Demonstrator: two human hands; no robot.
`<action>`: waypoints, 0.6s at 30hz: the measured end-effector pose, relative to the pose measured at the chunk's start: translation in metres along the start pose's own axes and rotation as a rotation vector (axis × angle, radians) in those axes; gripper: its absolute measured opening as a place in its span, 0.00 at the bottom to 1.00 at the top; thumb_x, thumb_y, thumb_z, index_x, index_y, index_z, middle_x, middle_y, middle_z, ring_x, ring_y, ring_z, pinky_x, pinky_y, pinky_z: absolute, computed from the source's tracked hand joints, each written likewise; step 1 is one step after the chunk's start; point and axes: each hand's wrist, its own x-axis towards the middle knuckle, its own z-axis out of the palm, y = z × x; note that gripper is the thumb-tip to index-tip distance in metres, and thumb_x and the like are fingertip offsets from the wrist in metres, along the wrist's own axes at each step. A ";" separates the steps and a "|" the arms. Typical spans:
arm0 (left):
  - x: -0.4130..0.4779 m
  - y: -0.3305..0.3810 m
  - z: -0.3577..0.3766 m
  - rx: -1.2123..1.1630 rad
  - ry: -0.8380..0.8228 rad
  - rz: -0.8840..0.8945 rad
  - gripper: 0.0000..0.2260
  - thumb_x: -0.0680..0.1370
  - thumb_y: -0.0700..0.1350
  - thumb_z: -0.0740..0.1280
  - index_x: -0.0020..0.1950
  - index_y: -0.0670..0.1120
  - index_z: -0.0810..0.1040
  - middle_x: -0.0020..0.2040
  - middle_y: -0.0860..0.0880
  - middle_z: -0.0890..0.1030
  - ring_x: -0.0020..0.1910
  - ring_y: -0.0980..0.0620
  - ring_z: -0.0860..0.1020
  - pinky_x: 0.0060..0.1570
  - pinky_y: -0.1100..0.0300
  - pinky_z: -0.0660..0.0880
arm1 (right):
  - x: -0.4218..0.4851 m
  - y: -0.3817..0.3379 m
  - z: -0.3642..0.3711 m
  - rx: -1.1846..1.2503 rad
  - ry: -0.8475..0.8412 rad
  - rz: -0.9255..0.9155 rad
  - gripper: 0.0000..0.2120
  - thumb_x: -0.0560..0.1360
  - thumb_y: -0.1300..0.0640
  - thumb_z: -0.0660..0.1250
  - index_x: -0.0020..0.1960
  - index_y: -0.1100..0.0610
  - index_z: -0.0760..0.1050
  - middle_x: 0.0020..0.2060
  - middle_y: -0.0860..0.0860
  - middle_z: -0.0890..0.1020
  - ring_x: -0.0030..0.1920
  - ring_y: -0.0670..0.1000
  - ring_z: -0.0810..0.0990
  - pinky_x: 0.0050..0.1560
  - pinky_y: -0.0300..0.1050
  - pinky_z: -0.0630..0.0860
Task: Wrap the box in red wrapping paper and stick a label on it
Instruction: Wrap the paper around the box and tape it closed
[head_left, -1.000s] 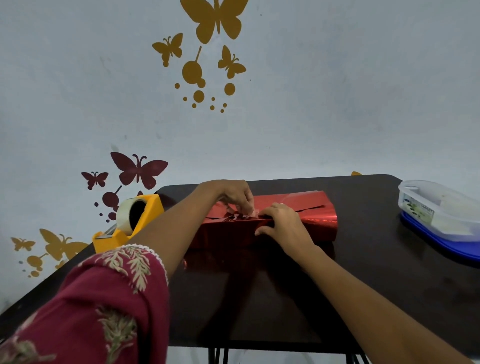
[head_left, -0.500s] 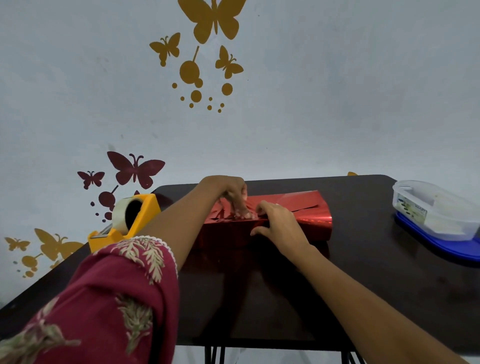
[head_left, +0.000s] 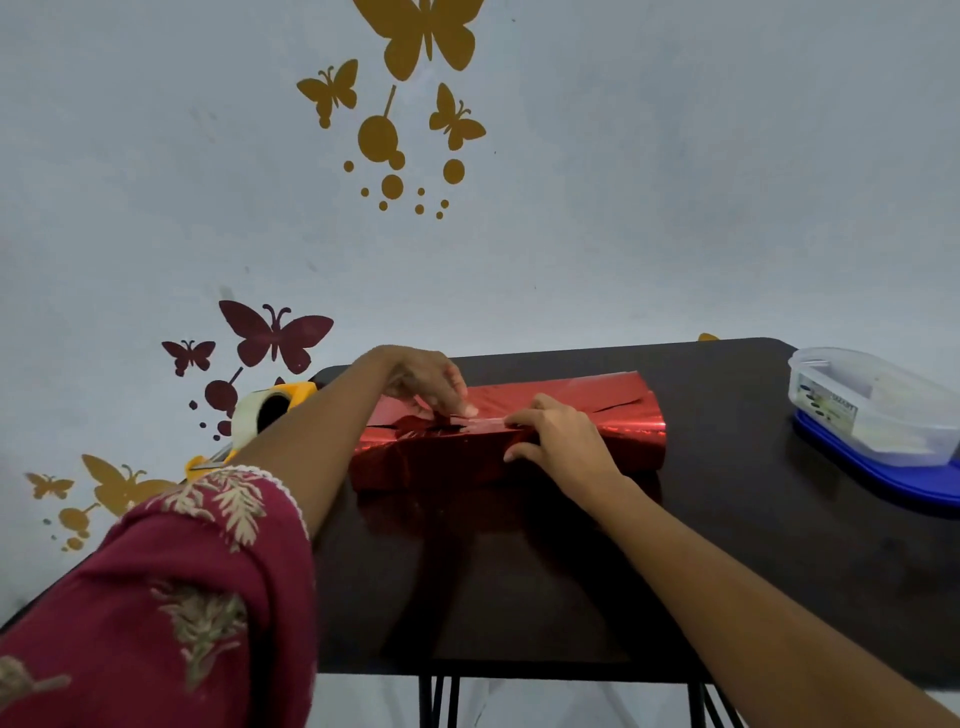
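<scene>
The box in shiny red wrapping paper (head_left: 613, 415) lies lengthwise at the middle of the dark table (head_left: 727, 545). Its paper edges meet in a seam along the top. My left hand (head_left: 431, 382) reaches over from the left, and its bent fingertips press a short strip of clear tape (head_left: 491, 415) onto that seam. My right hand (head_left: 561, 441) rests on the box's near top edge beside the tape, fingers on the paper and thumb against the front face. No label is in view.
A yellow tape dispenser (head_left: 265, 410) with a roll of clear tape stands at the table's left edge, partly behind my left arm. A clear plastic container (head_left: 872, 410) sits on a blue lid (head_left: 883, 478) at the right. A wall with butterfly stickers is behind.
My left fingertips have shifted slightly along the seam over the tape. My right hand stays on the box's front edge. The box has not moved.
</scene>
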 end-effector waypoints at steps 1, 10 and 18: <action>0.000 0.000 0.003 0.004 0.017 0.005 0.11 0.73 0.50 0.72 0.46 0.45 0.75 0.37 0.50 0.75 0.35 0.55 0.72 0.35 0.62 0.70 | 0.000 0.000 0.001 -0.017 -0.005 -0.010 0.25 0.72 0.48 0.68 0.67 0.53 0.71 0.55 0.52 0.75 0.54 0.54 0.77 0.53 0.45 0.72; -0.005 -0.004 0.010 -0.012 0.065 0.021 0.08 0.76 0.43 0.70 0.48 0.44 0.72 0.39 0.49 0.71 0.35 0.56 0.68 0.31 0.65 0.67 | -0.001 0.002 0.002 -0.055 -0.012 -0.019 0.25 0.73 0.48 0.67 0.68 0.51 0.70 0.54 0.53 0.73 0.53 0.55 0.76 0.51 0.45 0.71; -0.039 -0.018 0.016 0.004 0.473 0.223 0.12 0.73 0.44 0.71 0.55 0.45 0.76 0.50 0.45 0.80 0.51 0.47 0.78 0.49 0.58 0.72 | -0.003 0.004 0.003 -0.102 -0.036 -0.031 0.24 0.74 0.47 0.66 0.68 0.52 0.70 0.58 0.52 0.73 0.58 0.54 0.74 0.66 0.49 0.63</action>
